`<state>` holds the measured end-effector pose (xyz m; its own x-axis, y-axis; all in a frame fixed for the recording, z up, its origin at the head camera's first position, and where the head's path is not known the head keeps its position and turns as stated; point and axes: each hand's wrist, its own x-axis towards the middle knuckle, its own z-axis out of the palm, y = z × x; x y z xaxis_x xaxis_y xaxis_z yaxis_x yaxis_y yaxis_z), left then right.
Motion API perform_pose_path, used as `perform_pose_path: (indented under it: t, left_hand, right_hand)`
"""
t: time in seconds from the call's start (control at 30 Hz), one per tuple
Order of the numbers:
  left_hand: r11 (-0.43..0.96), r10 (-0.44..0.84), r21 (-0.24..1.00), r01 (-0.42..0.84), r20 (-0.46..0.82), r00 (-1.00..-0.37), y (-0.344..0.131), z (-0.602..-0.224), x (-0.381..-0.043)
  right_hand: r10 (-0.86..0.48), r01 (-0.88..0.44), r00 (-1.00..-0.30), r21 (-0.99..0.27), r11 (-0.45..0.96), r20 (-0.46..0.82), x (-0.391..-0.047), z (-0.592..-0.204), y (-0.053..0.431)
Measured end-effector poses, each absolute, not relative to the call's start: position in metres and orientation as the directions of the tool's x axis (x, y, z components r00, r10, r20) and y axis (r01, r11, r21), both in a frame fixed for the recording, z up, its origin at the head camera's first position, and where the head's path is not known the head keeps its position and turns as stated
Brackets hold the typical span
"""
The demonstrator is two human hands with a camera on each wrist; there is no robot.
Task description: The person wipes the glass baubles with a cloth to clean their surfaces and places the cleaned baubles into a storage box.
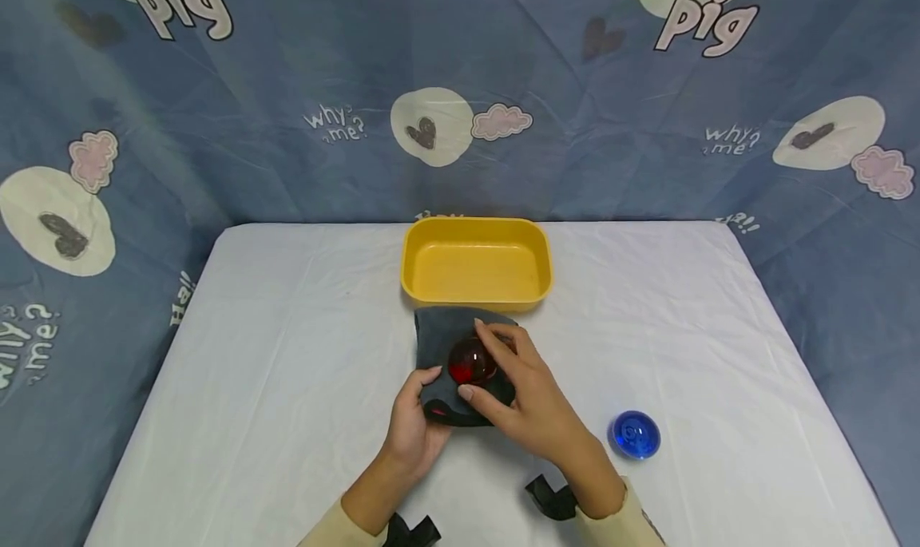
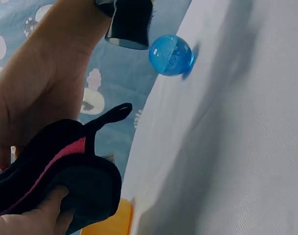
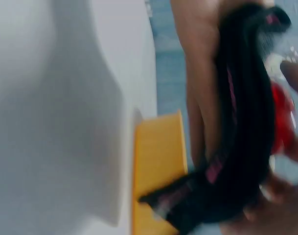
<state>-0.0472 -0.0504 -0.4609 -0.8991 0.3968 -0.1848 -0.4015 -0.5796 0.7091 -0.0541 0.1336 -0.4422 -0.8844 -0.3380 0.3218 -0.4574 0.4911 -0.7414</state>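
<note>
My left hand (image 1: pixel 419 429) grips a dark grey pot holder (image 1: pixel 437 333) from its near left side, thumb on top and the other fingers beneath. Black trim, a hanging loop and a pink inner layer show on the pot holder in the left wrist view. Over its upper face, a see-through red ball (image 1: pixel 470 362) sits between the thumb and fingers of my right hand (image 1: pixel 530 399). In the right wrist view the red ball (image 3: pixel 283 118) is partly hidden behind the blurred pot holder (image 3: pixel 246 127).
A see-through blue ball (image 1: pixel 636 435) rests on the white-covered table (image 1: pixel 719 331), right of my right wrist. Just beyond the pot holder stands a yellow tray (image 1: pixel 477 298). Behind the table hangs a blue printed curtain (image 1: pixel 287 172).
</note>
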Motion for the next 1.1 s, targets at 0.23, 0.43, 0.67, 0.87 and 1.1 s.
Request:
perform_pose_path:
  t: [0.23,0.43,0.67,0.87,1.1]
  left_hand:
    - [-0.586,0.374,0.69,-0.425,-0.235,-0.897,-0.045,-0.458,-0.048]
    - [-0.601,0.367,0.685,-0.412,-0.223,-0.903,-0.045,-0.458,-0.045]
    - [-0.59,0.387,0.696,-0.409,-0.201,-0.9,-0.049,-0.459,-0.045]
    - [-0.59,0.392,0.693,-0.414,-0.202,-0.898,-0.05,-0.461,-0.048]
    - [-0.577,0.405,0.701,-0.42,-0.201,-0.892,-0.052,-0.464,-0.046]
  right_hand:
    - [-0.165,-0.445,-0.88,-0.652,0.614,0.446,-0.05,-0.449,0.115]
    - [-0.091,-0.451,-0.86,-0.662,0.598,0.503,-0.047,-0.455,0.11]
    - [-0.132,-0.523,-0.824,-0.649,0.553,0.551,-0.048,-0.457,0.115]
    - [-0.231,-0.569,-0.807,-0.611,0.551,0.543,-0.052,-0.454,0.125]
    - [-0.338,-0.575,-0.818,-0.655,0.49,0.466,-0.055,-0.45,0.136]
